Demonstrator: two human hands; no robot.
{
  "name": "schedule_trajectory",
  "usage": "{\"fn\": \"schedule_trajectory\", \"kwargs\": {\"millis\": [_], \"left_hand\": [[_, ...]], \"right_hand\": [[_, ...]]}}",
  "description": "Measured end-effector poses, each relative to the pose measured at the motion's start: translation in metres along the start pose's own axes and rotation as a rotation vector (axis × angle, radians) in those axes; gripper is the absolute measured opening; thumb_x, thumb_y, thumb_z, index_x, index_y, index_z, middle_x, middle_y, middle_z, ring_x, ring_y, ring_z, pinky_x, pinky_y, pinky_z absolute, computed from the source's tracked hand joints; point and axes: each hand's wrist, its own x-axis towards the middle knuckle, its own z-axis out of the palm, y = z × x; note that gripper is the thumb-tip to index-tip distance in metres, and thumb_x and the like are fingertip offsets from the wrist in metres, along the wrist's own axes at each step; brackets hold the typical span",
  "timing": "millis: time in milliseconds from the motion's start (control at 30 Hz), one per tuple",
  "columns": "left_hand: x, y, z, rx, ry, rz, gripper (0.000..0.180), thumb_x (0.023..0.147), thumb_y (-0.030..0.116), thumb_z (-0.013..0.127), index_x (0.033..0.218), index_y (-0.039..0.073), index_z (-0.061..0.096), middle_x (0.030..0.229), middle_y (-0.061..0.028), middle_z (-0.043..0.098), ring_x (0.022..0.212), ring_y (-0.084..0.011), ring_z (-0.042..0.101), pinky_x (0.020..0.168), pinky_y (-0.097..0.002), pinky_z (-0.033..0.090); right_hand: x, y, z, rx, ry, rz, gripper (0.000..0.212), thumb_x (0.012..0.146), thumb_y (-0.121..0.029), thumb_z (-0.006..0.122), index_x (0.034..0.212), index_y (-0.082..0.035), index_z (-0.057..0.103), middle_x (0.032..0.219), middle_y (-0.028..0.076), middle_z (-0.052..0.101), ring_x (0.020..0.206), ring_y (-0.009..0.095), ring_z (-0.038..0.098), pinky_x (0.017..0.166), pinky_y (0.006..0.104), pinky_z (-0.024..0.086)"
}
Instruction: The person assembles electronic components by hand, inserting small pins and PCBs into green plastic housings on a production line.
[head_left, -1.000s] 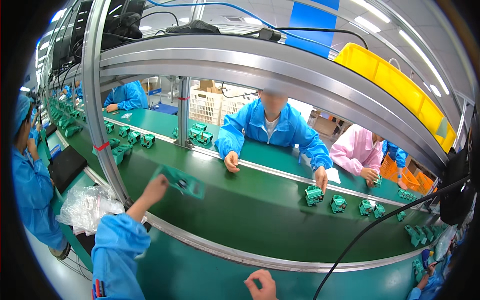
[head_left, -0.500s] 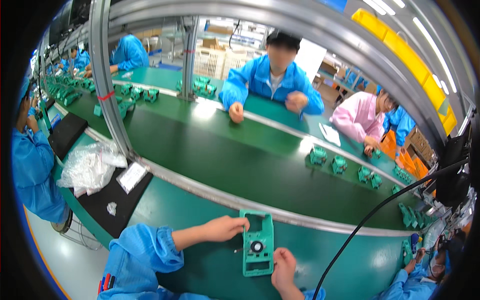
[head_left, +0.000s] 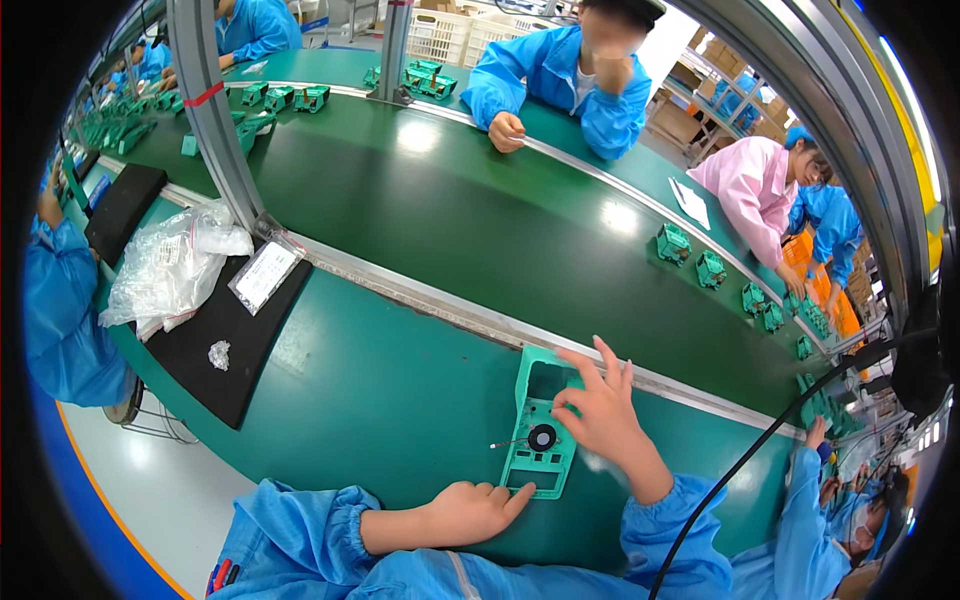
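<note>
A green plastic housing (head_left: 551, 463) lies on the green bench in front of me, with rectangular openings at its far and near ends. A round black speaker-like part (head_left: 542, 437) with a light centre sits in its middle. A thin wire with a small white connector extends from that part to the left. My left hand (head_left: 474, 512) rests at the housing's near end, its index finger stretched onto the lower edge and its other fingers curled. My right hand (head_left: 610, 420) is over the housing's right side, fingers spread, thumb and index close to the round part; nothing shows between them.
A conveyor belt (head_left: 430, 220) runs beyond the metal rail, with green assemblies (head_left: 674, 243) along its far side. Left are a black mat (head_left: 215, 365), plastic bags (head_left: 175, 265) and a metal post (head_left: 215, 120). A black cable (head_left: 740, 470) crosses at right. Co-workers sit around.
My left hand has moved from the housing's upper left edge to its near end. My right hand has risen from the lower right side and spread its fingers over the housing. The view has shifted.
</note>
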Motion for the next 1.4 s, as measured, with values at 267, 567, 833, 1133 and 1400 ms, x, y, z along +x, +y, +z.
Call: {"fn": "schedule_trajectory", "kwargs": {"millis": [267,567,833,1133,1400], "left_hand": [[-0.005,0.000,0.005,-0.029,0.076,0.000,0.046,0.063,0.009,0.049,0.109,0.003,0.049,0.058,-0.0012,0.048,0.042,-0.0102,0.046,0.032,-0.0222,0.034],[-0.002,-0.003,0.007,0.015,0.074,0.000,0.044,0.064,0.010,0.049,0.108,0.003,0.050,0.057,-0.0001,0.048,0.042,-0.0098,0.046,0.032,-0.0222,0.034],[0.000,-0.006,0.004,-0.066,-0.015,-0.077,0.043,0.066,0.009,0.048,0.109,0.006,0.049,0.061,-0.0013,0.052,0.048,-0.0129,0.052,0.036,-0.0248,0.038],[-0.002,-0.036,-0.003,-0.197,0.119,-0.247,0.032,0.071,0.006,0.047,0.101,0.016,0.052,0.060,-0.0030,0.051,0.055,-0.0157,0.054,0.043,-0.0278,0.042],[-0.005,-0.075,-0.011,-2.291,0.586,-0.674,0.027,0.088,0.024,0.034,0.085,0.003,0.050,0.061,-0.0048,0.047,0.049,-0.0116,0.043,0.047,-0.0226,0.036]], "right_hand": [[0.012,-0.002,0.005,-0.065,-0.117,-0.009,0.006,0.062,-0.015,0.063,0.058,-0.012,0.058,0.122,0.000,0.034,0.119,0.035,0.020,0.086,0.0658,0.019],[0.017,0.007,0.015,0.025,-0.062,0.069,0.012,0.057,-0.013,0.065,0.060,-0.010,0.054,0.118,0.003,0.038,0.111,0.032,0.030,0.086,0.0572,0.025],[0.014,0.010,0.013,0.016,-0.020,0.040,0.016,0.059,-0.012,0.065,0.071,-0.012,0.055,0.115,0.004,0.041,0.102,0.028,0.040,0.083,0.0484,0.031],[-0.029,0.032,-0.001,-0.174,0.218,-0.198,0.019,0.061,-0.005,0.056,0.076,-0.017,0.055,0.108,-0.002,0.047,0.091,0.024,0.042,0.074,0.0364,0.036],[-0.201,0.103,0.019,-0.455,0.441,0.389,0.021,0.057,-0.008,0.059,0.077,-0.011,0.053,0.076,0.007,0.052,0.080,0.026,0.048,0.070,0.0418,0.033]]}}
